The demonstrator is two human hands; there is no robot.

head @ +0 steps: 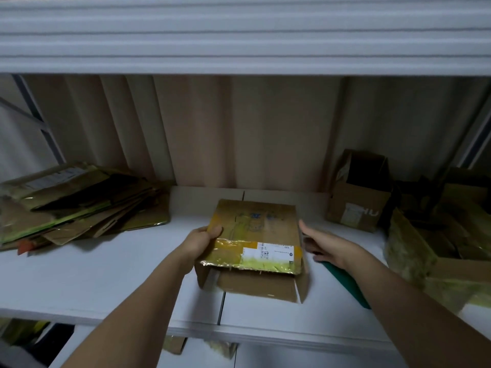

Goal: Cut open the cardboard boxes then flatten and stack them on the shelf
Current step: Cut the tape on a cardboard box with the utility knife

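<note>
On the white shelf board (106,274), between both forearms, sits a brown cardboard box wrapped in yellowish tape (252,235), its near end open with flaps splayed onto the board and a white shipping label (268,254) on the taped front flap. At the box's left edge the left hand (202,241) grips it — thumb curled over the top face, the other fingers hidden beneath the edge. Just to the right of the box the right hand (322,244) lies with fingers stretched straight toward the box's right side, relaxed and holding nothing that can be made out; whether the fingertips touch the cardboard cannot be told. Under that wrist and forearm a dark green flat object (345,282) rests on the shelf, partly hidden. Well to the left, on the same board, lies a loose pile of flattened brown cardboard pieces (77,205), several with shiny yellow-green tape. Toward the right rear stands a small open-topped brown carton (358,197) with a pale label, and beside it at the far right another open box with crinkled yellowish tape (430,251). Behind everything hangs a beige ribbed wall panel (239,128) — above, the white underside of an upper shelf (239,35).
</note>
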